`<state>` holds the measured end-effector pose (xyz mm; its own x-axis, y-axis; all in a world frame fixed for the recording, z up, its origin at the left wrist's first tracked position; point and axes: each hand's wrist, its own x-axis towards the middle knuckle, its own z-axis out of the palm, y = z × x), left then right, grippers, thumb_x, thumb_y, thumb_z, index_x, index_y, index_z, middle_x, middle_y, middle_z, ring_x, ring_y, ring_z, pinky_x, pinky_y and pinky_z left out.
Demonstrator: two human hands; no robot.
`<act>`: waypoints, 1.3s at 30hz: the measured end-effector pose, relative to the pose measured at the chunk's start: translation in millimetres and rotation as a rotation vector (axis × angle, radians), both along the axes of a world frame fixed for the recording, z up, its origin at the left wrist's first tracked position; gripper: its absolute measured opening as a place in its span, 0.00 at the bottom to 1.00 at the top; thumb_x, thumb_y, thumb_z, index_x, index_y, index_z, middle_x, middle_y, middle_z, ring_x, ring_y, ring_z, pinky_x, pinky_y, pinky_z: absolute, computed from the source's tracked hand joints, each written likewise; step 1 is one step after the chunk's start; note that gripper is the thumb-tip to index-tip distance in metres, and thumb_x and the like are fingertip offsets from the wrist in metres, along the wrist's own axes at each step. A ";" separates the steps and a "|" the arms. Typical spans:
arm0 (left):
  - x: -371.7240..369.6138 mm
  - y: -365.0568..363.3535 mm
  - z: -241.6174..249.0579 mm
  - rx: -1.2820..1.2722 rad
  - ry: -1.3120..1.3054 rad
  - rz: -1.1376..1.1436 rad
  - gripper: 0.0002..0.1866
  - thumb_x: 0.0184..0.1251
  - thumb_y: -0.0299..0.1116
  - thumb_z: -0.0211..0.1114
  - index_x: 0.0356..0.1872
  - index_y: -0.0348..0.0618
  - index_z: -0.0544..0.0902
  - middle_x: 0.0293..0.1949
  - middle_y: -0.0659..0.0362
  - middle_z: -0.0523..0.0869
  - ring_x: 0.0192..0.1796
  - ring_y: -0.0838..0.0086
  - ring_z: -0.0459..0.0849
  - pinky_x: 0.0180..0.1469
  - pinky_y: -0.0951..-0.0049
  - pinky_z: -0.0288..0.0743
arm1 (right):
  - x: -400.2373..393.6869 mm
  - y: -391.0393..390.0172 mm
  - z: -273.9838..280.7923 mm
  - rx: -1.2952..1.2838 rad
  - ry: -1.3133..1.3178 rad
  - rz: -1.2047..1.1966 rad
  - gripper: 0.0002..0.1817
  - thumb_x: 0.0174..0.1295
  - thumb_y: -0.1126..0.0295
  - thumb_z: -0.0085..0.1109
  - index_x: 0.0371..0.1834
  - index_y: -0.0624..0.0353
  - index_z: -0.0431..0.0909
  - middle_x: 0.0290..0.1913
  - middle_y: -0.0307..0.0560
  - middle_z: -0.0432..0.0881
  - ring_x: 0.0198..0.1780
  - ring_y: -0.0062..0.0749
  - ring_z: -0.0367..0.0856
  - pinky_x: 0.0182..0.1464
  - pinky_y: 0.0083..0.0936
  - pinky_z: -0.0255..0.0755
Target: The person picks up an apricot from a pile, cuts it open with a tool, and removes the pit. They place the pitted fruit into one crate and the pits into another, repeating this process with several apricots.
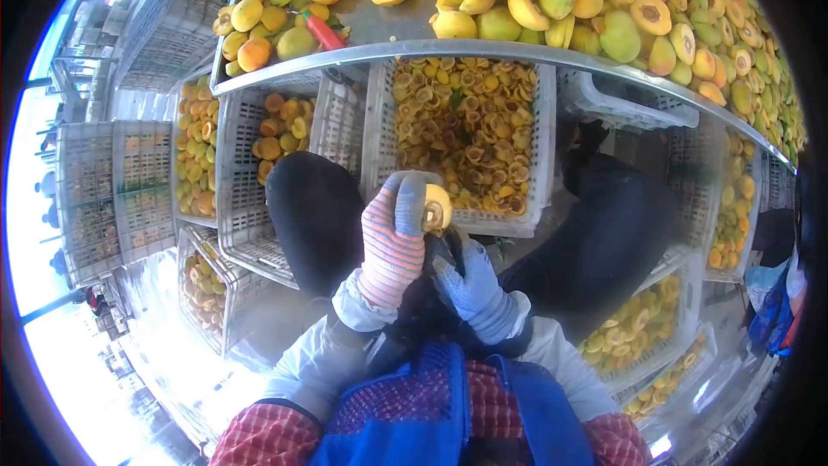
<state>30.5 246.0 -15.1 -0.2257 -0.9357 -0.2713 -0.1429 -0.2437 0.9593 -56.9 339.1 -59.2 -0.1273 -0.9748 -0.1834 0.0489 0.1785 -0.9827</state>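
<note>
Striped knit, pink and grey: my left hand, fingers closed round one cut fruit. Blue knit: my right hand, just beside; whether it grips anything, I cannot tell. Risk: moist flesh might slide on the knit, dropping fruit into the crate beyond my grip.

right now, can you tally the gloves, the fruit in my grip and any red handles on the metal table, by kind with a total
Gloves: 2, one on the left hand, one on the right hand
Held fruit: 1, in the left hand
Red handle on the metal table: 1
Total: 4
</note>
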 end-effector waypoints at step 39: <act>13.0 -18.1 0.7 0.345 0.180 -0.266 0.22 0.69 0.48 0.58 0.45 0.36 0.81 0.32 0.62 0.82 0.36 0.82 0.78 0.42 0.81 0.71 | -3.2 6.9 -18.5 0.234 -0.561 0.013 0.22 0.66 0.65 0.52 0.61 0.62 0.66 0.36 0.42 0.78 0.26 0.19 0.72 0.27 0.17 0.69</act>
<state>43.4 227.9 -14.4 -0.5176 -0.7008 -0.4909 -0.0827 -0.5300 0.8439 -60.0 346.0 -77.7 0.0628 -0.9014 -0.4283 0.5443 0.3907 -0.7424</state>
